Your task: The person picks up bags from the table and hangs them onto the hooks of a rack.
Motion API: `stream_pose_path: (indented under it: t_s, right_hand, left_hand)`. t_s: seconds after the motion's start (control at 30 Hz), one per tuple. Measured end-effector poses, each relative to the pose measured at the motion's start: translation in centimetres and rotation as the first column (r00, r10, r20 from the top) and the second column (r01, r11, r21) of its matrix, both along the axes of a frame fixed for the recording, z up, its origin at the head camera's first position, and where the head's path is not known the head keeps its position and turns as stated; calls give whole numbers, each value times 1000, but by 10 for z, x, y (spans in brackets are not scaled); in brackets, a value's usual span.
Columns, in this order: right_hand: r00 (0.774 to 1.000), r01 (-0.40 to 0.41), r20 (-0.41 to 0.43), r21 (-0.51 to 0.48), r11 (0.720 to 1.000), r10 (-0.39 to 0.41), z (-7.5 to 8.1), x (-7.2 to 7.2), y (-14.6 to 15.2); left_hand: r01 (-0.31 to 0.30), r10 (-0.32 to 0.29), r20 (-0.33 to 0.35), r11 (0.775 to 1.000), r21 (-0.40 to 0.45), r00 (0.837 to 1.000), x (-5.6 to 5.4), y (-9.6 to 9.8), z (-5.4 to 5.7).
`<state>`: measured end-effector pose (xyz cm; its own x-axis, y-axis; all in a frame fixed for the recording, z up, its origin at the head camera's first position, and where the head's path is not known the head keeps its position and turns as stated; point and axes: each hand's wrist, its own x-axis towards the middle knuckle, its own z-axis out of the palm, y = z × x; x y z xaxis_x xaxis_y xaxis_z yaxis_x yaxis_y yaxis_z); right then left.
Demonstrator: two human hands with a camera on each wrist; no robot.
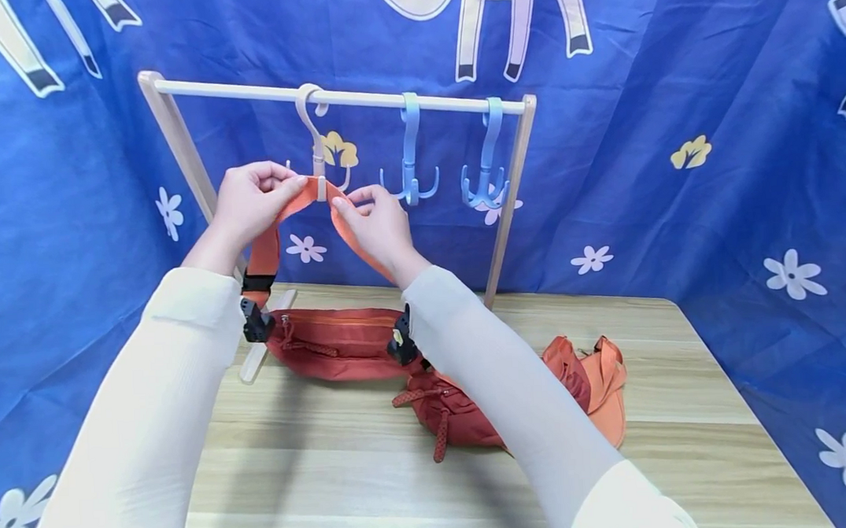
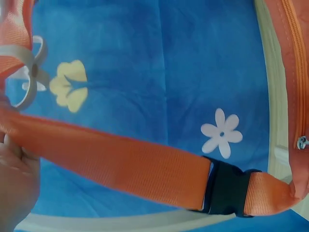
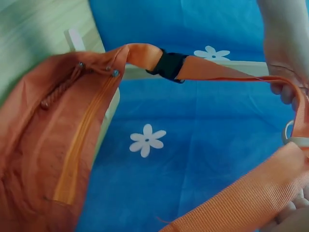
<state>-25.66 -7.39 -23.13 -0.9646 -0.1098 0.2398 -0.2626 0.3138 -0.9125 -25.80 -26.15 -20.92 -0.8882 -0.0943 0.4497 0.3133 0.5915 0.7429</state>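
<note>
A dark red waist bag (image 1: pixel 342 354) with a zip hangs from its orange strap (image 2: pixel 135 164); whether its underside touches the table cannot be told. My left hand (image 1: pixel 253 196) pinches the strap left of a prong of the beige hook hanger (image 1: pixel 316 135). On the prong's other side, my right hand (image 1: pixel 379 226) pinches the same strap between thumb and fingers. In the head view, the prong crosses in front of the strap. A black buckle (image 2: pixel 227 188) joins the strap near the bag, fastened. My right forearm covers part of the bag's right end.
Two blue hook hangers (image 1: pixel 409 154) hang farther right on the rack's white bar (image 1: pixel 245 90). Another red and orange fabric item (image 1: pixel 465 420), partly behind my right arm, lies on the wooden table (image 1: pixel 347 464). Blue patterned cloth (image 1: pixel 624 168) stands behind the rack.
</note>
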Motion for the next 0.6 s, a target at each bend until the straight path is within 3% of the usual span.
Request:
stream_pose_path:
  t_s: [0.23, 0.37, 0.5, 0.6]
  right_hand:
    - [997, -41, 67, -111, 993, 48, -12, 1, 4]
    - [998, -26, 46, -167, 986, 34, -20, 5, 9]
    - [1000, 8, 18, -171, 985, -5, -28, 9, 17]
    - [1000, -8, 5, -176, 984, 9, -35, 10, 24]
  left_hand:
    - [62, -62, 28, 998, 28, 998, 6, -9, -8]
    - [79, -80, 25, 996, 38, 996, 9, -14, -12]
    - [95, -96, 26, 995, 34, 995, 14, -17, -18]
    - [122, -124, 29, 991, 51, 992, 19, -17, -26]
